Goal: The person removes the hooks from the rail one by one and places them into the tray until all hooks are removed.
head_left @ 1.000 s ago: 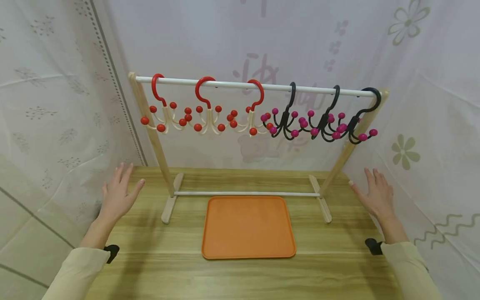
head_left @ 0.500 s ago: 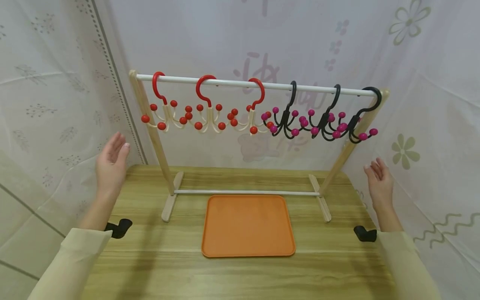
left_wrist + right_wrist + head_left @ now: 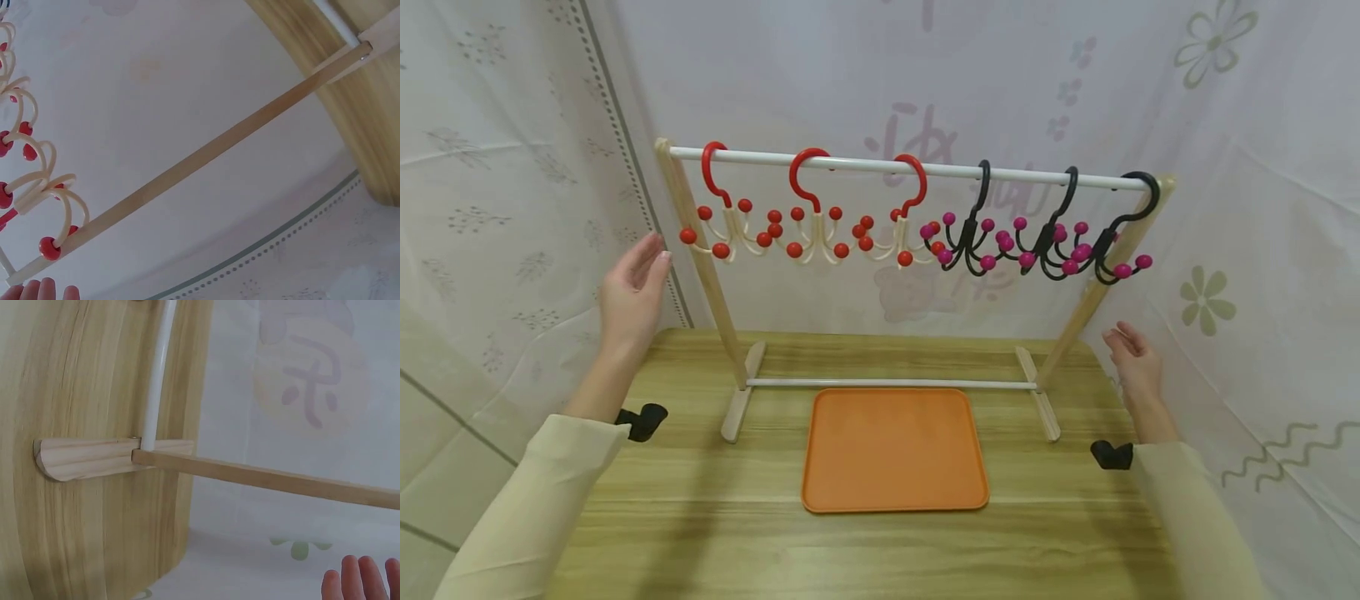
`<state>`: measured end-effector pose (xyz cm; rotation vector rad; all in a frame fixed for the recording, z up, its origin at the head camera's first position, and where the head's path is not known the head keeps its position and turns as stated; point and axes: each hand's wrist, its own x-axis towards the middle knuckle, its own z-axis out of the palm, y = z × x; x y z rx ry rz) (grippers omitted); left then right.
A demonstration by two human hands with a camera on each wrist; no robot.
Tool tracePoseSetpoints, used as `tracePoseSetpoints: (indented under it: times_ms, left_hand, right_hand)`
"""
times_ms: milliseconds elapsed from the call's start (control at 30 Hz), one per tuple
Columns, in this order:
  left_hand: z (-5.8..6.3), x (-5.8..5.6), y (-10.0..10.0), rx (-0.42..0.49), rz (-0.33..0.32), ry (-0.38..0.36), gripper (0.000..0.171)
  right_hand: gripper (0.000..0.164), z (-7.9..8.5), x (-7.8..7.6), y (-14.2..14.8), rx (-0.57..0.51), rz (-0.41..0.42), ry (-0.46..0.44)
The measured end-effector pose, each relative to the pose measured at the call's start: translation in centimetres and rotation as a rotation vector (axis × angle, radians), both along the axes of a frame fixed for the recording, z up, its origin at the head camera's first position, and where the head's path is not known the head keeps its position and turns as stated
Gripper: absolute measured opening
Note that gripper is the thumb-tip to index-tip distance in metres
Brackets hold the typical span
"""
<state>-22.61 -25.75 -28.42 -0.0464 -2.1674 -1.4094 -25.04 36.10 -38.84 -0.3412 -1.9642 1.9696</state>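
My left hand point(image 3: 634, 296) is raised at the left of the rack, its fingers loosely bent with nothing in them. The nearest hanger to it is a cream multi-hook hanger point(image 3: 733, 233) with a red hook and red ball tips. Two more red-hooked hangers point(image 3: 818, 229) hang along the white rod point(image 3: 857, 165). Farther right hang three black hangers point(image 3: 970, 229) with magenta ball tips. Beyond the rack's right leg, my right hand point(image 3: 1137, 367) is held lower, fingers relaxed and holding nothing. Fingertips point(image 3: 47, 290) show at the bottom of the left wrist view, and fingertips point(image 3: 353, 578) in the right one.
The rack stands on wooden legs point(image 3: 707, 267) and feet point(image 3: 94, 457), joined by a lower white bar point(image 3: 887, 383). In front of it lies an orange tray point(image 3: 895, 450) on the wood-grain table point(image 3: 880, 554). Patterned curtains point(image 3: 1262, 208) enclose the back and sides.
Both hands have gone from spread fingers to loosely bent ones. My left hand has risen beside the rack, then shifted slightly right; my right hand moved out, then back left. The hangers stay put.
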Motion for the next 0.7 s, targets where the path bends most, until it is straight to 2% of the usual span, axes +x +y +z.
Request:
tracePoseSetpoints:
  times_ms: [100, 267, 367, 400, 500, 600, 633, 700]
  left_hand:
    - [0.6, -0.6, 0.1, -0.017, -0.003, 0.003, 0.045]
    - [1.7, -1.4, 0.7, -0.034, -0.012, -0.008, 0.046]
    - [2.4, -1.7, 1.2, -0.040, -0.021, -0.020, 0.047]
    - [2.7, -1.8, 1.3, -0.039, -0.026, -0.023, 0.047]
    - [3.4, -2.1, 1.8, -0.031, -0.028, -0.034, 0.048]
    - [4.2, -2.5, 2.2, -0.028, -0.016, -0.032, 0.047]
    - [4.4, -2.6, 2.3, -0.019, -0.014, -0.032, 0.047]
    - [4.9, -3.0, 2.6, -0.011, -0.012, -0.028, 0.047]
  right_hand:
    - [0.056, -0.2, -0.8, -0.2, 0.029, 0.005, -0.016]
    - [0.058, -0.1, -2.1, -0.3, 0.072, 0.008, -0.091]
    - [0.060, -1.0, -3.5, 0.5, 0.129, 0.021, -0.109]
    - [0.057, -2.1, -4.7, 1.7, 0.099, 0.054, -0.058]
    - [0.057, -2.7, -5.8, 2.2, 0.115, 0.056, -0.060]
    - [0.061, -1.7, -5.7, 1.2, 0.114, 0.029, -0.075]
    - [0.066, -0.4, -4.8, -0.2, 0.162, -0.008, -0.138]
    - [0.068, 0.6, -4.3, -1.0, 0.145, -0.006, -0.142]
